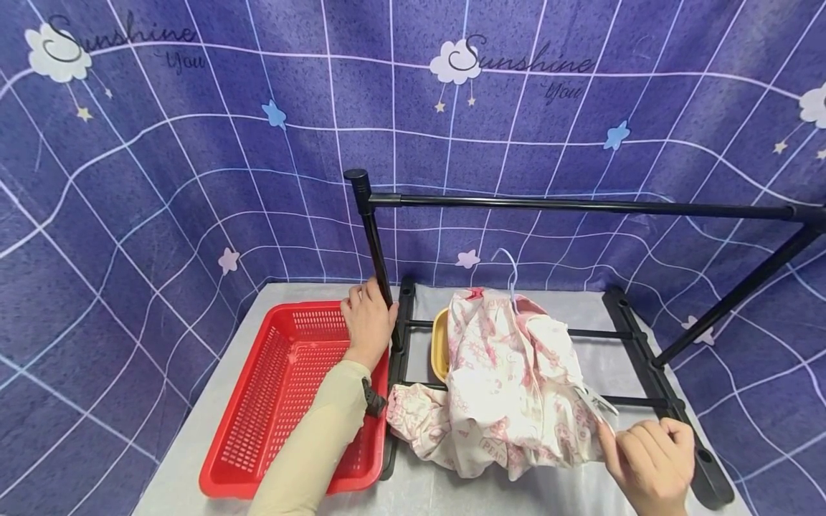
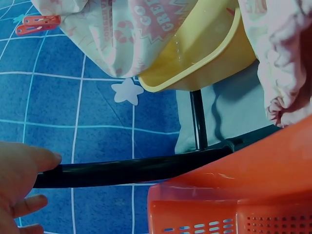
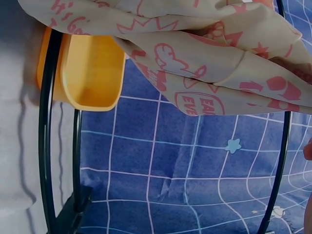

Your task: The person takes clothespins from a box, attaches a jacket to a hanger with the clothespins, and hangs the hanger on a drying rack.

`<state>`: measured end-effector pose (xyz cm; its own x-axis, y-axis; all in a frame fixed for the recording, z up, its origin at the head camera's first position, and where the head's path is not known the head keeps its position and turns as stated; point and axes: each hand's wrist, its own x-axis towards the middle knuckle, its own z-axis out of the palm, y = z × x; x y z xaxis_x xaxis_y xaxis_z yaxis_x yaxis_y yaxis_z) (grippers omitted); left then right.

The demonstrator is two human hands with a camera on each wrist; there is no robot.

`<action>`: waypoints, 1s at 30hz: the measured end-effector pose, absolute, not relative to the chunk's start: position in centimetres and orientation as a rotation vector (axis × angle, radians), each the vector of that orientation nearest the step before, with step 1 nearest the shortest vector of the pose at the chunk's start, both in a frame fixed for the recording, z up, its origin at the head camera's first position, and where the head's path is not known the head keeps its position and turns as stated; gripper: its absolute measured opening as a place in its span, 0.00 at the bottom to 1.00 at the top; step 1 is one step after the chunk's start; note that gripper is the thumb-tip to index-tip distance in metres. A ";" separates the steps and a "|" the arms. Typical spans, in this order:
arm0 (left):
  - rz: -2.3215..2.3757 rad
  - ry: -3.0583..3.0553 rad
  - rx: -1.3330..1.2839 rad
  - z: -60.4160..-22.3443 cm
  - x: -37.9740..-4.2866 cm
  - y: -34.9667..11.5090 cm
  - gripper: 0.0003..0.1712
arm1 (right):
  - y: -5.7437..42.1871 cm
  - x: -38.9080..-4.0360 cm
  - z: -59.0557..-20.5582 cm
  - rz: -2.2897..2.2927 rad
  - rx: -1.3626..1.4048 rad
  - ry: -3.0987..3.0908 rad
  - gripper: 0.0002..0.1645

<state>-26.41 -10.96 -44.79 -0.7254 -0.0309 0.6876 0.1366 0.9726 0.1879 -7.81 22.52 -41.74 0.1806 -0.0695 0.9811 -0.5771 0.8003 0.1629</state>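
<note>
A white garment with pink print hangs bunched beneath the rack's top bar, and a pale hanger hook sticks up from it. My right hand pinches the garment's right edge between thumb and fingers. Close to those fingers is a small grey-white piece, its kind unclear. At the rack's left black post, my left hand touches the pole; its other fingers are spread apart in the left wrist view. Red clips show beside the cloth there. Only a sliver of the right hand appears in the right wrist view.
A red perforated basket stands to the left, under my left forearm. Behind the garment, partly covered, is a yellow tub. The black rack's top bar spans above, and its right foot lies on the pale tabletop.
</note>
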 end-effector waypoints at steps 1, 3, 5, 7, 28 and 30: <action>-0.286 -2.372 -0.075 -44.8 -26.4 -11.0 0.36 | 22.5 -7.8 -41.7 0.387 0.579 -1.356 0.29; -0.292 -2.380 -0.078 -44.8 -26.3 -10.9 0.35 | 22.3 -7.8 -41.5 0.391 0.577 -1.335 0.29; -0.299 -2.382 -0.084 -44.8 -26.2 -11.0 0.35 | 22.1 -7.7 -41.3 0.392 0.576 -1.316 0.29; -0.303 -2.381 -0.089 -44.8 -26.2 -10.9 0.35 | 22.0 -7.7 -41.1 0.395 0.577 -1.297 0.29; -0.349 -2.366 -0.093 -45.0 -26.4 -10.9 0.36 | 22.1 -8.0 -39.5 0.384 0.563 -1.240 0.27; -0.349 -2.351 -0.098 -45.1 -26.5 -10.9 0.36 | 22.0 -8.0 -39.3 0.385 0.556 -1.231 0.27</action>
